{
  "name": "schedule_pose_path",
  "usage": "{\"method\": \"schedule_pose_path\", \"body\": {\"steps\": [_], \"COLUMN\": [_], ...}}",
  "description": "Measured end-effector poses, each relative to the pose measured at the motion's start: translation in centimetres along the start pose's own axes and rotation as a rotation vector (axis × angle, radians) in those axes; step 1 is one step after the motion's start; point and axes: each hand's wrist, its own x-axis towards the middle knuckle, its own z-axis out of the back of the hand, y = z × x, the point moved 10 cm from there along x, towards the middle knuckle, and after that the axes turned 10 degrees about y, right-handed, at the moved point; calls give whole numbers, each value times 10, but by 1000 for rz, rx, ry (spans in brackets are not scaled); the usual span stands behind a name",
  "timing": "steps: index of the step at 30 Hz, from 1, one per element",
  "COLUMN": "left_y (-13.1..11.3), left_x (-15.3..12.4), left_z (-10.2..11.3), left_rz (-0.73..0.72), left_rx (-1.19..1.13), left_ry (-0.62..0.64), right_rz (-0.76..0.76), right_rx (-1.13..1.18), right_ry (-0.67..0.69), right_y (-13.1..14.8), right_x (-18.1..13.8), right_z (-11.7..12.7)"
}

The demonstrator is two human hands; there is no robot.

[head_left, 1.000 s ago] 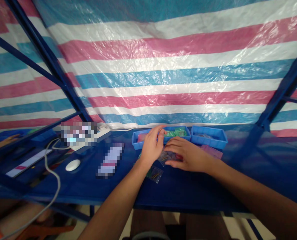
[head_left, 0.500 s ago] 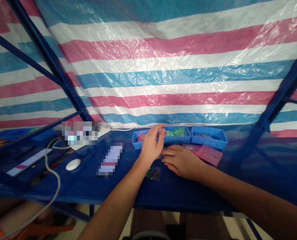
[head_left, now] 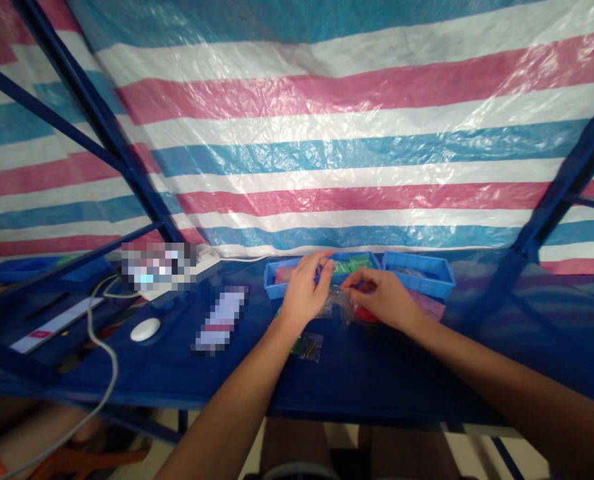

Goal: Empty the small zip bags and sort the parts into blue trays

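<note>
My left hand (head_left: 307,287) is at the front of a blue bin (head_left: 275,291), fingers loosely curved and the thumb standing off, with nothing visible in it. To its right, my right hand (head_left: 384,297) has thumb and forefinger pinched together at a clear plastic bag (head_left: 345,307). Beneath that palm shows something red (head_left: 365,315), partly hidden. Green packets (head_left: 359,263) and a pinkish item (head_left: 283,274) lie in the bin. Below my left hand, a small clear bag (head_left: 311,347) with thin brass-coloured pieces lies on the blue table (head_left: 367,380) beside a green packet (head_left: 297,345).
A second blue bin (head_left: 439,283) with small clear packets stands at right, a pink bag (head_left: 429,307) before it. Leftward are a blurred-out phone-like object (head_left: 221,320), a white oval object (head_left: 145,329), a power strip (head_left: 209,259) and a white cable (head_left: 111,360). Blue frame bars (head_left: 141,190) flank the table.
My right hand has lifted and drawn back to the right, its fingers now pinched at the clear bag. Something red has come into view under it. My left hand has hardly moved.
</note>
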Motion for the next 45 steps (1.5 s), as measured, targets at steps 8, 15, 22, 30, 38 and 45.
{"method": "schedule_pose_path", "body": {"steps": [8,15,22,30,38,45], "left_y": [-1,19,20,21,4,6], "left_x": [2,4,7,4,4,6], "left_z": [-18,-30,-29,-29,-18,-14], "left_rz": [-12,67,90,124,22,15], "left_rx": [-179,-497,-662,-558,-295,-293], "left_ry": [125,97,70,98,137,105], "right_rz": [-5,-20,-15,-29,-29,-14], "right_rx": [468,533,585,568,447,461], "right_ry": [-153,-152,-88,-83,-40,-59], "right_y": [-19,-11,-8,-8,-8,-3], "right_x": [3,3,4,3,3,3], "right_z": [24,24,17,17,17,18]}}
